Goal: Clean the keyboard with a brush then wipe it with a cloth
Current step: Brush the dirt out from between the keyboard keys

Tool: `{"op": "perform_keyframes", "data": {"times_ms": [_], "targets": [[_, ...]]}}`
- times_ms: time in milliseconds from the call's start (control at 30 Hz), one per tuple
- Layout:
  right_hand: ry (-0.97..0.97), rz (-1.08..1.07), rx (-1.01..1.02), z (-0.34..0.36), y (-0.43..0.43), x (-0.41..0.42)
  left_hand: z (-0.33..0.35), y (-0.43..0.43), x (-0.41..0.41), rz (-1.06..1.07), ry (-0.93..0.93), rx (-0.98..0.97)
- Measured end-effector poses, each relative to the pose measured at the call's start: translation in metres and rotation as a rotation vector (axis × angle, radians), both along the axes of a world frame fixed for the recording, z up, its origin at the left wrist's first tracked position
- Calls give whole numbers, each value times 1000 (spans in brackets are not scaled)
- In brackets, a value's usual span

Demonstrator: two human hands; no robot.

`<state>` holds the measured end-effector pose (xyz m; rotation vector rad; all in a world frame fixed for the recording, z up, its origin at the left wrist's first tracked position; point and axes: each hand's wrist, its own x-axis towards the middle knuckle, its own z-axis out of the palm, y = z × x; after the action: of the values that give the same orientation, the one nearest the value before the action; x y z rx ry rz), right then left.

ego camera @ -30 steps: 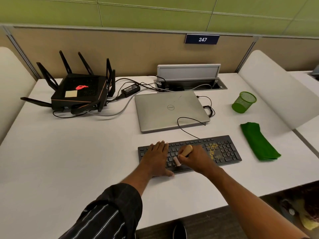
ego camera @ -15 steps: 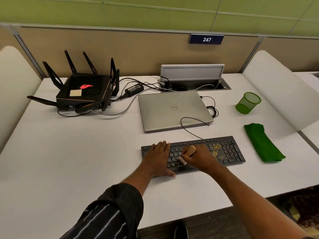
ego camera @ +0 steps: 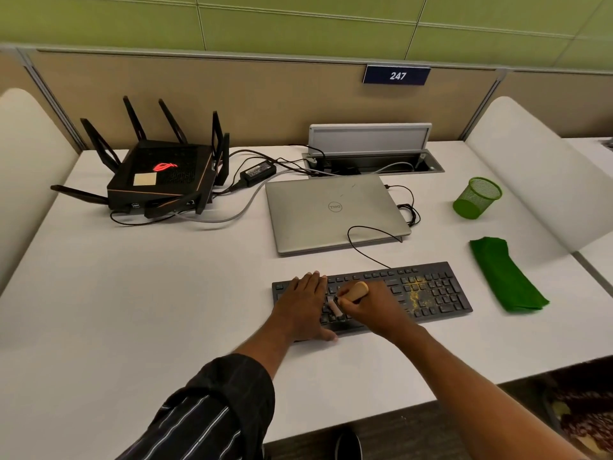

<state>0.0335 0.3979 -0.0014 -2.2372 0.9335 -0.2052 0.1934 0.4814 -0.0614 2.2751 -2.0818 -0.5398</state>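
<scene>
One keyboard (ego camera: 434,295) lies on the desk (ego camera: 132,310). The left grip (ego camera: 300,305) rests flat, fingers straight, on its nine-o'clock end. The right grip (ego camera: 371,308) is curled round one brush (ego camera: 353,293) at mid-keyboard. One green cloth (ego camera: 504,277) lies at the keyboard's three o'clock.

Closed laptop (ego camera: 335,212) mid-desk; black router (ego camera: 162,179) far left; green mesh cup (ego camera: 477,197) right.

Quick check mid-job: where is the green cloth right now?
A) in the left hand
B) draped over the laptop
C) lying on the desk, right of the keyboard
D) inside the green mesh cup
C: the green cloth lies folded on the desk, right of the keyboard.
</scene>
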Motion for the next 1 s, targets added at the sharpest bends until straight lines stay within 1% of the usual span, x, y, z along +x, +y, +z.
{"op": "perform_keyframes", "data": {"times_ms": [67,200,400,500,567,700,900,1000], "targets": [[30,21,-12,-3,1,1,-1,1,1,6,3,-3],[104,88,41,-2,-4,2,0,2,2,3,8,-6],[49,95,8,4,-9,6,-2,1,4,4,15,-19],[92,186,-11,1,-9,4,-3,1,4,-1,17,-14],[112,210,8,1,-10,4,-3,2,5,2,18,-11],[120,205,33,4,-13,4,-3,2,5,4,24,-15],[54,106,-63,9,-10,6,-2,2,6,2,27,-16],[60,49,-40,3,-5,3,-1,1,5,1,17,-12]]}}
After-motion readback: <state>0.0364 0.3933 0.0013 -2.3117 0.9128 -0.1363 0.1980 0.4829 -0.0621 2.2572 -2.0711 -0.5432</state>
